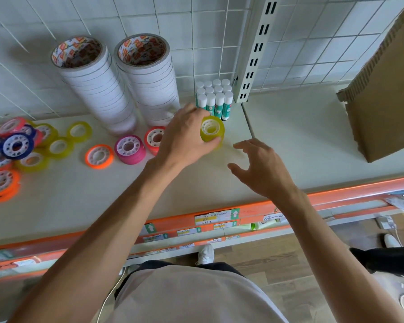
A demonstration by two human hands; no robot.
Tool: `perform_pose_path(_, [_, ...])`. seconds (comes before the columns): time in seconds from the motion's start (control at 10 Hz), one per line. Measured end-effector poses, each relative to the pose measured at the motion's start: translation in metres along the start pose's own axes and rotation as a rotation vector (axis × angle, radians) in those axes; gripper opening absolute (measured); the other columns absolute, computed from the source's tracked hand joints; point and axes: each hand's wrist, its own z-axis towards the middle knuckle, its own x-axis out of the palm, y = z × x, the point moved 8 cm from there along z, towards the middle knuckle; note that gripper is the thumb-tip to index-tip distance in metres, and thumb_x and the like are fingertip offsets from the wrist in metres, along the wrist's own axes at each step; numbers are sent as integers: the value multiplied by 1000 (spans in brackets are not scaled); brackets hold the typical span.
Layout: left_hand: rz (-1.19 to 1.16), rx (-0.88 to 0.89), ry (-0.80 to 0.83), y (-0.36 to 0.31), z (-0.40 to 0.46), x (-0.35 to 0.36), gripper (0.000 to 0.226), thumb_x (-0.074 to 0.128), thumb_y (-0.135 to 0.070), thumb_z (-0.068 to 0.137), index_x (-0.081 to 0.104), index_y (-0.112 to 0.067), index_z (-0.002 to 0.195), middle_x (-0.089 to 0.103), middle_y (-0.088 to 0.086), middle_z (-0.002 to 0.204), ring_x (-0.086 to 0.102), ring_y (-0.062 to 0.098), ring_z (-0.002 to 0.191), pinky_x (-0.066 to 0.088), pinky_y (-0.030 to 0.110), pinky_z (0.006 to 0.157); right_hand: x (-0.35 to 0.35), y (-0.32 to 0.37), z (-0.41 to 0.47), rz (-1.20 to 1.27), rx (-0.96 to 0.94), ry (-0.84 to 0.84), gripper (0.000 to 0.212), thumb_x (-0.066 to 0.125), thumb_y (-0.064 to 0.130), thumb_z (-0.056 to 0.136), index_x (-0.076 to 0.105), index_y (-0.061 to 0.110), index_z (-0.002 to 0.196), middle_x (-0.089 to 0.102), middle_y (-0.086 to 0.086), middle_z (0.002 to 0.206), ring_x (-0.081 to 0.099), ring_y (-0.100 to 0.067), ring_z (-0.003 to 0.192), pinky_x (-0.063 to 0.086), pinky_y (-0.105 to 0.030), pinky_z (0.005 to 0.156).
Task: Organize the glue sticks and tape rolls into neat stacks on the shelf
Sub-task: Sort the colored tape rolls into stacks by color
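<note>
Head view: the yellow tape stack [212, 131] sits at frame centre, below the glue sticks [214, 99]. My left hand [184, 136] clamps around it; my right hand [260, 169] hovers spread, empty. I should square the rolls before letting go.

This is a shop, a stationery aisle by its stock. The shelf [84, 201] is retail gondola shelving: a slotted upright [254, 54] against a wire grid back [196, 31], and an orange price strip [173, 221] along the front edge carrying handwritten labels [210, 217] with green arrows. More labelled strips run below it. Goods stand in bulk: two white tape stacks [98, 85] and upright glue sticks [216, 99] at the back edge, loose coloured rolls [14, 148] at the left end, and a cardboard box [383, 94] at the right.
</note>
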Motion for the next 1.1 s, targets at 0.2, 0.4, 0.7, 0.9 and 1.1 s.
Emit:
perform_pose_path(0.2, [5,-17,17,3,5,7,53,82,-44,73,66,-13,112,60,3,106,58,19,90,46,32,76,3,-5,-8,38,15,-13,46,73,34,86,63,16,127,64,-2,125,62,-23,111,53,-41,90])
perform_pose_path(0.4, [11,-33,23,0,5,8,60,82,-43,75,63,-11,121,63,6,110,60,24,96,47,34,81,4,-6,-13,57,18,-11,46,73,33,86,63,16,127,64,-1,125,63,-22,110,54,-41,90])
perform_pose_path(0.7, [12,-60,9,0,8,11,61,82,-42,74,60,-12,122,64,7,109,61,25,93,42,31,76,4,-6,-15,76,33,-7,43,72,34,87,63,17,126,64,0,124,62,-20,111,54,-41,90])
perform_pose_path(0.9, [17,-66,14,0,8,12,62,83,-42,74,60,-12,123,63,7,110,60,24,93,42,30,74,3,-7,-17,81,36,-16,43,72,34,87,64,16,125,64,0,124,62,-20,110,55,-42,90])
perform_pose_path(1.1, [9,-82,40,3,10,17,60,84,-40,73,60,-10,119,67,8,109,61,27,96,46,36,79,4,-4,-19,89,31,-17,43,72,34,87,64,16,125,64,0,123,63,-20,110,54,-42,89])
